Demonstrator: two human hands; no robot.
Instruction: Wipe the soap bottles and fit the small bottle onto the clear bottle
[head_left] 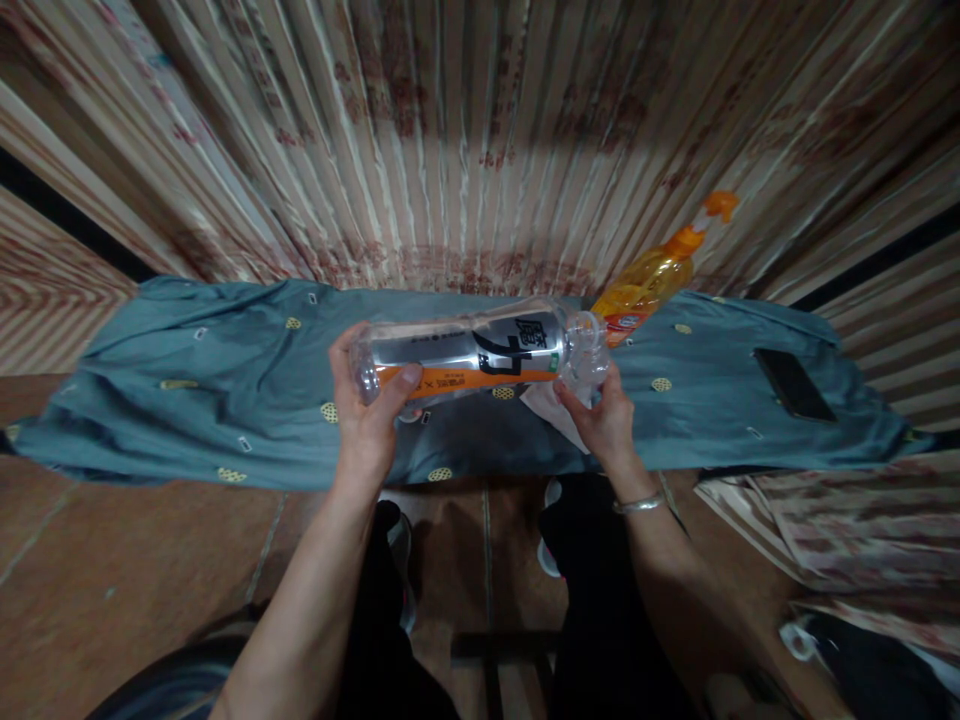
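Both ends were supported, apparently for steadiness: the bottle (469, 352) was held sideways above the worktop (255, 395), base clasped by the left hand (365, 415), clear plastic (586, 366) at its neck pinched by the right hand (606, 418).

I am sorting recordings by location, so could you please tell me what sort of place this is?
Probably a room in a home: patterned curtains hang behind a cloth-covered surface, above a tiled floor.
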